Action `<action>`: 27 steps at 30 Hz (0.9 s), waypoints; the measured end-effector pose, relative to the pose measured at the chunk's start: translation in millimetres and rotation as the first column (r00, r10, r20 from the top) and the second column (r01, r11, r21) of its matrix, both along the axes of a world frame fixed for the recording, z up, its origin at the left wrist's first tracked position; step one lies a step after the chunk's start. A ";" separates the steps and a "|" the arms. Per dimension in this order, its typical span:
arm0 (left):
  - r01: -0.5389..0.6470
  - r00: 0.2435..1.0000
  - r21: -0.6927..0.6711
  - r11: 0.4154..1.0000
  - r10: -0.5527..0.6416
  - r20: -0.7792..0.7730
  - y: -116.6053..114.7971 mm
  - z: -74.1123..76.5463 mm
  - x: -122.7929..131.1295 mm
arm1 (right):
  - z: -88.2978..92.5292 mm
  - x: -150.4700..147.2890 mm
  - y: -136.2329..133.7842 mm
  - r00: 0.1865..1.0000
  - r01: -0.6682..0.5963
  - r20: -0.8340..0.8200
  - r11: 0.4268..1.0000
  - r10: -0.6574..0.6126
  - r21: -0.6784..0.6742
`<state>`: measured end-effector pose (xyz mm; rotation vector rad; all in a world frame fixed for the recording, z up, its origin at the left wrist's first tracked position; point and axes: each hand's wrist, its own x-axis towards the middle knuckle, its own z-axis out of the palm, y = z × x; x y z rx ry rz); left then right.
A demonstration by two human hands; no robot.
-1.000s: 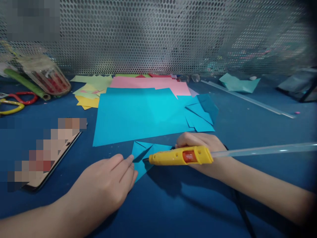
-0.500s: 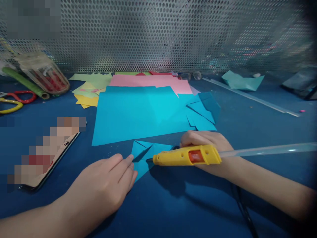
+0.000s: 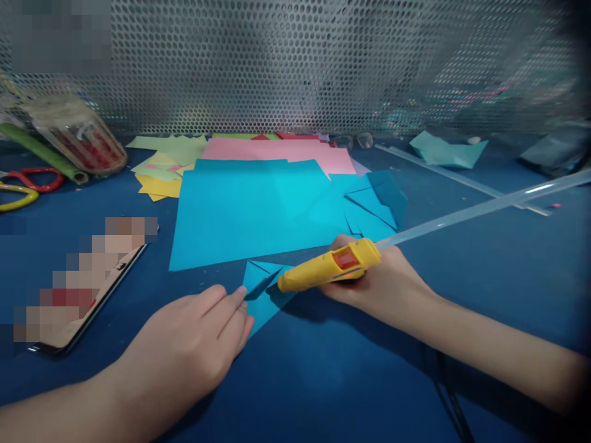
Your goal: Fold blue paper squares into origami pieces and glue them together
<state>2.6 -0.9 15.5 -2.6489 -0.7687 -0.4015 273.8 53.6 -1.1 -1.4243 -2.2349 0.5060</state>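
Observation:
My right hand (image 3: 390,280) is wrapped round a yellow hot glue gun (image 3: 318,269), with a long clear glue stick (image 3: 462,213) poking out of its back end. The gun's dark nozzle is at a flap on a small folded piece of blue paper (image 3: 264,306); whether it touches the paper I cannot tell. Fingers pressed together, my left hand (image 3: 196,335) grips that piece at its left edge, partly covering it. Just beyond lies a large blue sheet (image 3: 244,212), with more folded blue paper (image 3: 376,206) on its right side.
Scissors (image 3: 34,178), a green roll (image 3: 41,154) and a glass jar (image 3: 83,138) sit at the far left, above a phone (image 3: 92,289). Pink (image 3: 258,149) and yellow paper (image 3: 159,186) lie behind. A folded teal paper (image 3: 447,151) and clear glue sticks (image 3: 438,169) are at back right.
The glue gun has tilted, its back end rising and swinging away from me, while its nozzle has shifted slightly up and left. My left hand stays on the folded paper.

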 end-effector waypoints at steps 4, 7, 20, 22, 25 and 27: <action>-0.003 1.000 -0.007 1.000 0.003 0.005 -0.2 -0.4 -0.3 | 6.2 -1.9 -1.3 1.000 0.008 0.002 1.000 -0.008 0.010; -0.005 1.000 -0.001 1.000 0.005 0.020 0.3 -0.6 0.4 | 7.1 -2.4 -1.8 1.000 -0.021 -0.016 0.998 0.022 0.052; 0.002 0.999 -0.001 1.000 -0.002 0.039 -1.1 1.9 2.0 | -2.8 2.4 -4.7 0.986 -0.167 0.009 0.965 0.169 0.204; -0.003 0.999 0.003 1.000 0.003 0.043 -0.7 2.0 2.0 | -1.0 2.4 -3.3 0.982 -0.187 0.018 0.958 0.188 0.216; -0.012 0.999 -0.001 1.000 0.012 0.039 -0.1 1.4 1.7 | 1.5 2.5 -2.0 0.981 -0.195 0.031 0.954 0.193 0.227; -0.005 0.999 -0.003 1.000 0.005 0.041 -0.2 0.6 1.3 | 2.2 2.9 -1.9 0.980 -0.200 0.036 0.953 0.197 0.228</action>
